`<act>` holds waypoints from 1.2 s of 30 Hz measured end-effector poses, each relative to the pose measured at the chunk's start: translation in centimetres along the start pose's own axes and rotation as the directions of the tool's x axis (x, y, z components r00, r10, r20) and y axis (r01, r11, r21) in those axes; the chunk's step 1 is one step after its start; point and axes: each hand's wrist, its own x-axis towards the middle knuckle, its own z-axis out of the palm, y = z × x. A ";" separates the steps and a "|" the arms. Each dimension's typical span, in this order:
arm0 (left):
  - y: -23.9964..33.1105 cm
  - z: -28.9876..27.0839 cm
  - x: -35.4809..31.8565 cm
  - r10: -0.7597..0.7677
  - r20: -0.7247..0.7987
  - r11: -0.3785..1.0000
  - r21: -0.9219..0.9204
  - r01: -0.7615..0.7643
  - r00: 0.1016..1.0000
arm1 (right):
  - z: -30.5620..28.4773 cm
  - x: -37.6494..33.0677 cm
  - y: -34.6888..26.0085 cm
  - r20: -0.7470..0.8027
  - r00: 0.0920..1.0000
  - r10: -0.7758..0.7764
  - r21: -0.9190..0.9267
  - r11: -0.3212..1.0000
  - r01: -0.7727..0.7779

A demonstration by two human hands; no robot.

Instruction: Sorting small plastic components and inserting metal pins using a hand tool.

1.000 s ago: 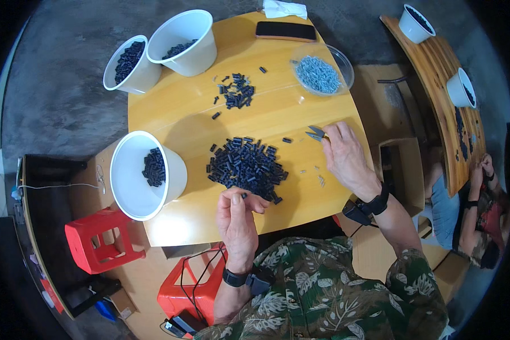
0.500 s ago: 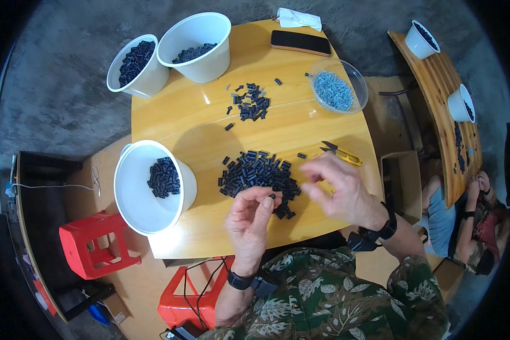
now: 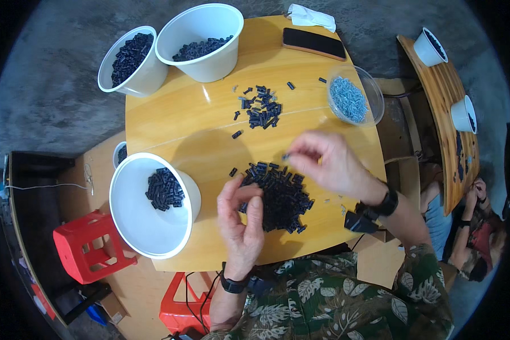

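right hand [image 3: 335, 165] has moved forward, grip pinching a black piece [image 3: 285, 157], left hand [image 3: 242, 229] spread, nearest white bucket [image 3: 137, 212] holding more

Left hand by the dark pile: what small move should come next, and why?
Probably close the left hand on a piece from the dark pile: its fingers stand apart right beside the pile, seemingly holding nothing, while the right hand appears to pinch a small dark piece.
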 end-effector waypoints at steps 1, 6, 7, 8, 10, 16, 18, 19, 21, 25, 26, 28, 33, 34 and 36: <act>-0.7 -0.6 0.6 0.017 -0.026 0.992 0.125 -0.013 1.000 | -0.5 1.3 0.9 0.004 1.000 0.006 0.000 1.000 -0.006; -1.4 -1.2 3.1 0.024 -0.095 0.952 0.307 0.007 0.995 | -1.2 5.8 4.9 -0.257 0.965 -0.054 -0.251 0.968 -0.013; -1.7 -1.3 3.5 0.020 -0.094 0.952 0.305 0.010 0.995 | -1.0 6.2 5.5 -0.257 0.965 -0.050 -0.252 0.968 -0.017; -2.0 -1.3 3.8 0.059 -0.089 0.930 0.368 -0.022 0.994 | -0.9 6.6 6.1 -0.276 0.955 -0.108 -0.349 0.937 0.005; -3.0 -1.5 4.3 0.091 -0.080 0.902 0.428 -0.048 0.993 | -0.7 7.0 6.7 -0.286 0.945 -0.160 -0.441 0.897 0.018; -4.0 -1.6 5.5 0.085 -0.016 0.868 0.493 -0.067 0.996 | -0.5 8.0 7.0 -0.262 0.955 -0.136 -0.498 0.867 -0.013; -4.2 -1.7 5.6 0.090 -0.007 0.844 0.532 -0.072 0.996 | -0.5 8.3 7.0 -0.246 0.957 -0.153 -0.512 0.859 0.005; -4.2 -1.8 5.7 0.085 -0.007 0.844 0.532 -0.068 0.996 | -0.4 8.5 6.9 -0.245 0.958 -0.148 -0.511 0.860 0.002; -4.3 -1.9 5.9 0.058 -0.018 0.863 0.503 -0.041 0.998 | -0.4 8.9 6.5 -0.240 0.963 -0.121 -0.513 0.858 -0.020; -4.0 -2.0 6.1 0.024 -0.043 0.874 0.486 0.000 0.999 | -0.7 8.9 6.7 -0.242 0.959 -0.150 -0.468 0.883 0.020; -4.1 -2.0 6.1 0.021 -0.045 0.877 0.480 0.003 0.999 | -0.8 8.7 6.6 -0.252 0.954 -0.163 -0.432 0.901 0.040; -4.0 -2.1 6.1 0.014 -0.049 0.879 0.477 0.011 0.999 | -0.7 8.4 6.6 -0.259 0.950 -0.173 -0.391 0.918 0.061; -4.0 -2.0 6.4 0.038 -0.058 0.869 0.495 -0.004 0.998 | -0.4 8.3 6.4 -0.205 0.957 -0.204 -0.391 0.914 0.111; -4.0 -1.9 6.5 0.034 -0.057 0.870 0.493 -0.002 0.998 | -0.5 8.4 6.3 -0.204 0.958 -0.200 -0.393 0.913 0.107; -3.9 -1.9 6.6 0.040 -0.059 0.875 0.485 -0.006 0.997 | -0.6 8.6 6.2 -0.189 0.973 -0.130 -0.386 0.921 0.048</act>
